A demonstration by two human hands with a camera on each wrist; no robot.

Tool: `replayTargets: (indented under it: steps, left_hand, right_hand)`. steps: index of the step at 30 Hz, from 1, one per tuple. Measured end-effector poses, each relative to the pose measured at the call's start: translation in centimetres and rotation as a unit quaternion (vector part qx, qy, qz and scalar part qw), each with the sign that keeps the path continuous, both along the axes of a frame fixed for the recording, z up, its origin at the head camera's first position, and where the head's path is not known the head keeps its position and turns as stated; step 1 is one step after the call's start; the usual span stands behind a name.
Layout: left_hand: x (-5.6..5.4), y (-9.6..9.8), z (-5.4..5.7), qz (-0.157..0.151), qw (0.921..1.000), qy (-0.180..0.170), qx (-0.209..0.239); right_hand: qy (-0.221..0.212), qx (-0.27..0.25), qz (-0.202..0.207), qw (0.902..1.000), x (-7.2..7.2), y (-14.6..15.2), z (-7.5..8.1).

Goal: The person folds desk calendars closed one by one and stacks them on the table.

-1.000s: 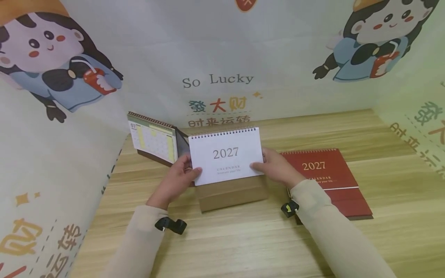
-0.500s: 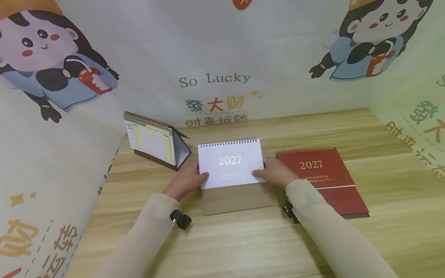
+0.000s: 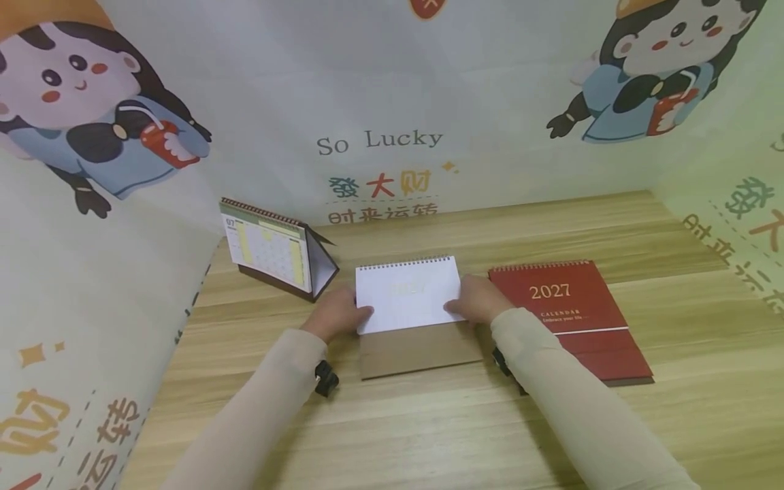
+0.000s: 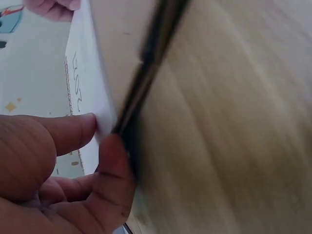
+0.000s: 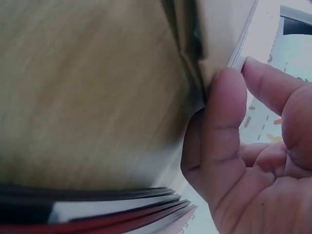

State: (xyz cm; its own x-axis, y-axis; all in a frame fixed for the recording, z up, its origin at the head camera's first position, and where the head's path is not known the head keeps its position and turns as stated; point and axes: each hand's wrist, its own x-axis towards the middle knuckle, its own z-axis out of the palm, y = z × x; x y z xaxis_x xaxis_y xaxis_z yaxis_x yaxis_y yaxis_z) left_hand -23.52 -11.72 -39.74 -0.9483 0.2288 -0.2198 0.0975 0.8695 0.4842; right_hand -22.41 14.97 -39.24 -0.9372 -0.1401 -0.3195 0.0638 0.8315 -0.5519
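A white spiral-bound desk calendar, with a brown card base below its pages, is in the middle of the head view. My left hand pinches its left edge, thumb on the white front. On the opposite edge, my right hand grips the same way. The left wrist view has the thumb and fingers of the left hand at the pages and the base. From the right wrist, the right hand pinches the page stack. Glare washes out the cover print.
To the right lies a red 2027 desk calendar, close to the right forearm. Another desk calendar stands as a tent at the back left, showing a month page. The wooden table meets a printed cloth backdrop behind.
Both hands have brought the white calendar down towards the table and a little right, and its cover now leans further back. The tented and red calendars stay where they were.
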Motion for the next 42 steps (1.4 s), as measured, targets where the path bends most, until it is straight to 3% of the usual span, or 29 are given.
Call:
replayTargets:
  steps: [5, 10, 14, 17, 21, 23, 25, 28, 31, 35, 42]
  left_hand:
    - [0.3, 0.4, -0.1, 0.013, 0.9984, 0.045, -0.032]
    - [0.2, 0.9, 0.1, 0.015, 0.9945, 0.1, -0.028]
    - [-0.2, 1.7, 0.4, -0.047, 0.9893, 0.137, -0.017]
    - [-0.6, 2.4, 0.2, -0.113, 0.9816, 0.142, -0.058]
    - [-0.8, 3.0, -0.8, -0.175, 0.9663, 0.125, -0.142]
    - [-0.7, 3.1, -1.2, -0.184, 0.9625, 0.101, -0.172]
    - [-0.4, 3.3, -1.5, -0.178, 0.9641, 0.072, -0.183]
    - [0.0, 3.5, -1.5, -0.16, 0.9686, 0.043, -0.185]
    - [0.2, 3.5, -1.7, -0.144, 0.9715, 0.025, -0.186]
    - [0.3, 3.4, -1.9, -0.132, 0.9735, 0.001, -0.187]
    - [0.3, 3.4, -1.8, -0.135, 0.9732, -0.006, -0.186]
  right_hand:
    - [0.002, -0.029, -0.018, 0.9994, 0.0, 0.3, -0.2]
    - [0.078, -0.029, -0.021, 0.9963, -0.2, 0.3, -0.1]
    - [0.146, -0.004, 0.012, 0.9892, -0.9, -0.4, 0.3]
    - [0.172, 0.037, 0.054, 0.9828, -1.5, -1.1, 0.1]
    - [0.16, 0.126, 0.121, 0.9715, -2.5, -2.0, -1.7]
    - [0.124, 0.168, 0.144, 0.9672, -2.7, -2.3, -2.8]
    - [0.08, 0.194, 0.152, 0.9658, -2.8, -2.5, -3.6]
    - [0.035, 0.2, 0.145, 0.9683, -2.6, -2.8, -3.8]
    - [0.021, 0.19, 0.143, 0.9712, -2.1, -3.1, -3.0]
    - [0.011, 0.172, 0.149, 0.9738, -1.5, -3.3, -2.0]
    - [0.002, 0.17, 0.147, 0.9745, -1.7, -3.2, -2.4]
